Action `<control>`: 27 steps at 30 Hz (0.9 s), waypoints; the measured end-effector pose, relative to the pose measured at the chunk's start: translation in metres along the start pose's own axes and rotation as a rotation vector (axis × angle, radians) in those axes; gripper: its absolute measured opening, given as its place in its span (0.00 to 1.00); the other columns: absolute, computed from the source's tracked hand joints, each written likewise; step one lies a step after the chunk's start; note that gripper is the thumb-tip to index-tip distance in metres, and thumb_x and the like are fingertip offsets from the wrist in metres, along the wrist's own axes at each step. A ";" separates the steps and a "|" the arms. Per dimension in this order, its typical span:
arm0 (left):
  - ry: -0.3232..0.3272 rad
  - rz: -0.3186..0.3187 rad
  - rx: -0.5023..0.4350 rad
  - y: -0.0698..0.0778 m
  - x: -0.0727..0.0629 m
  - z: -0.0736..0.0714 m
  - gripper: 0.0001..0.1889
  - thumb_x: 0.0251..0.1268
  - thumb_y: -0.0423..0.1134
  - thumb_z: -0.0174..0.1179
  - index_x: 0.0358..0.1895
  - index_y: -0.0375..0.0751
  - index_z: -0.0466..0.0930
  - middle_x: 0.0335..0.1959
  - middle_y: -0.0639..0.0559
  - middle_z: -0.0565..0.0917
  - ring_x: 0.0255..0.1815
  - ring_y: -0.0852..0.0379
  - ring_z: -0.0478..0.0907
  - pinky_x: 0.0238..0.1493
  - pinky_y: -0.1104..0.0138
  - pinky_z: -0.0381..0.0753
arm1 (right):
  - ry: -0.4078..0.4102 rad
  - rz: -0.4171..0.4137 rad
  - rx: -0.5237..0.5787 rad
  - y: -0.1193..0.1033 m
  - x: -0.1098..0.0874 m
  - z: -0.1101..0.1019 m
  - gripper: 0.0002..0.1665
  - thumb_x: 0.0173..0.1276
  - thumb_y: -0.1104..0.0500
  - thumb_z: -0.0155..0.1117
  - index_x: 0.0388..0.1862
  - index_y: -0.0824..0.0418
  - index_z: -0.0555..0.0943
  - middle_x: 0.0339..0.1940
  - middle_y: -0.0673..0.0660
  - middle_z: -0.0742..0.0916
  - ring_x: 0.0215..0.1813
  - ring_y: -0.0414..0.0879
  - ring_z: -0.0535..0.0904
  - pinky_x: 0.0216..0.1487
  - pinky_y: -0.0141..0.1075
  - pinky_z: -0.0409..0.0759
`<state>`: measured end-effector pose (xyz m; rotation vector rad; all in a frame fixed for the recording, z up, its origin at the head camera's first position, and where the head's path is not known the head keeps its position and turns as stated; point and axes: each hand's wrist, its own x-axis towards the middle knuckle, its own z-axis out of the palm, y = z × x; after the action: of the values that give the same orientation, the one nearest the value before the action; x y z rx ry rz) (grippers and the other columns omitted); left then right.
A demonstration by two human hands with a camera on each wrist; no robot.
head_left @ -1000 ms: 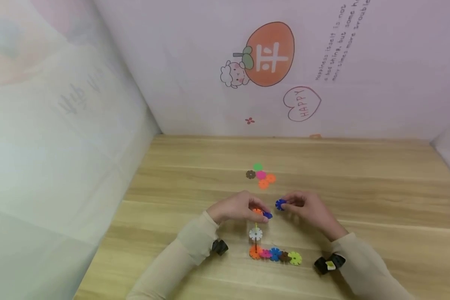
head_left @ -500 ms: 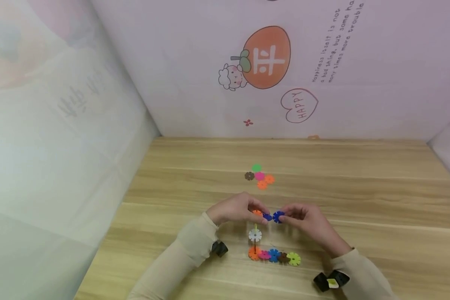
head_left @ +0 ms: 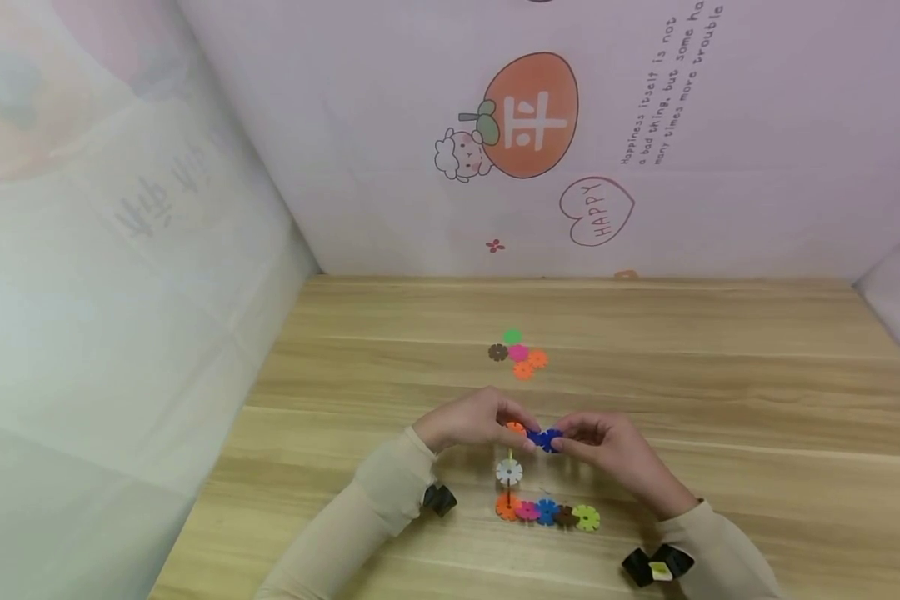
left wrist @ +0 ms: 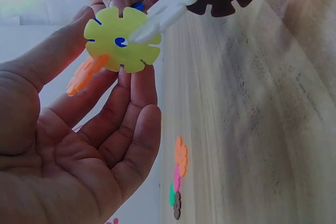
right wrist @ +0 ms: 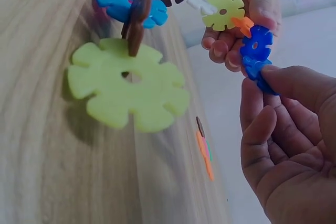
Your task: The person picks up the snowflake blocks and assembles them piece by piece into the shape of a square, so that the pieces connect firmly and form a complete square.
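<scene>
A chain of notched plastic interlocking discs stands on the table. In the right wrist view it runs from a yellow-green disc (right wrist: 131, 85) through brown and blue ones. Farther along come a white disc (head_left: 508, 472), a yellow disc (left wrist: 122, 39) and an orange disc (left wrist: 86, 74). My left hand (head_left: 476, 421) pinches the dark blue disc (right wrist: 257, 43) at the chain's raised end. My right hand (head_left: 607, 450) pinches a second dark blue disc (right wrist: 258, 74) between thumb and fingers. The two blue discs meet edge to edge, the second tilted against the first.
Farther back on the wooden table (head_left: 390, 333) lies a small group of loose discs: a green disc (head_left: 513, 336), a brown disc (head_left: 498, 352), a pink disc (head_left: 519, 353) and orange discs (head_left: 523, 370). A printed wall covering (head_left: 390, 167) rises behind the table.
My right hand has come down and left, bringing its blue disc from apart to against the blue disc in my left hand. The left hand has stayed nearly still.
</scene>
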<state>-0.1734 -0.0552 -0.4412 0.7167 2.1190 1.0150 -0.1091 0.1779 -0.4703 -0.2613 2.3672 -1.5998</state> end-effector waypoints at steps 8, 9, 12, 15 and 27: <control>-0.019 0.012 -0.046 0.001 0.001 0.004 0.10 0.61 0.43 0.69 0.45 0.52 0.88 0.43 0.65 0.86 0.49 0.68 0.78 0.60 0.64 0.74 | 0.000 0.033 -0.029 -0.004 0.002 0.001 0.11 0.64 0.55 0.72 0.42 0.60 0.87 0.37 0.54 0.89 0.41 0.45 0.85 0.43 0.33 0.82; -0.021 0.009 -0.049 0.001 0.001 0.004 0.10 0.61 0.42 0.69 0.45 0.52 0.88 0.42 0.64 0.86 0.48 0.68 0.78 0.59 0.65 0.74 | -0.002 0.031 -0.030 -0.005 0.002 0.002 0.11 0.63 0.56 0.72 0.42 0.59 0.87 0.37 0.54 0.89 0.41 0.45 0.85 0.43 0.33 0.82; -0.020 -0.002 -0.050 0.002 0.000 0.004 0.10 0.60 0.43 0.70 0.46 0.52 0.88 0.42 0.64 0.87 0.47 0.68 0.79 0.59 0.65 0.74 | -0.011 0.022 -0.025 -0.005 0.003 0.001 0.11 0.64 0.56 0.71 0.42 0.59 0.87 0.38 0.55 0.89 0.40 0.44 0.85 0.43 0.33 0.82; -0.021 -0.013 -0.044 0.003 -0.002 0.002 0.13 0.60 0.45 0.70 0.48 0.54 0.87 0.44 0.65 0.86 0.50 0.67 0.79 0.60 0.62 0.74 | -0.021 0.020 -0.011 -0.006 0.003 0.000 0.11 0.64 0.56 0.71 0.43 0.59 0.86 0.38 0.55 0.89 0.40 0.44 0.84 0.42 0.33 0.82; 0.028 0.037 0.058 0.007 0.003 0.002 0.10 0.66 0.49 0.64 0.46 0.53 0.87 0.40 0.65 0.86 0.41 0.70 0.80 0.46 0.71 0.79 | -0.026 0.025 0.028 -0.007 0.002 -0.001 0.15 0.62 0.56 0.73 0.47 0.58 0.86 0.40 0.57 0.88 0.41 0.46 0.83 0.42 0.34 0.81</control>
<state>-0.1718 -0.0482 -0.4374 0.7761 2.1743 0.9923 -0.1117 0.1750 -0.4634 -0.2448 2.3179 -1.6069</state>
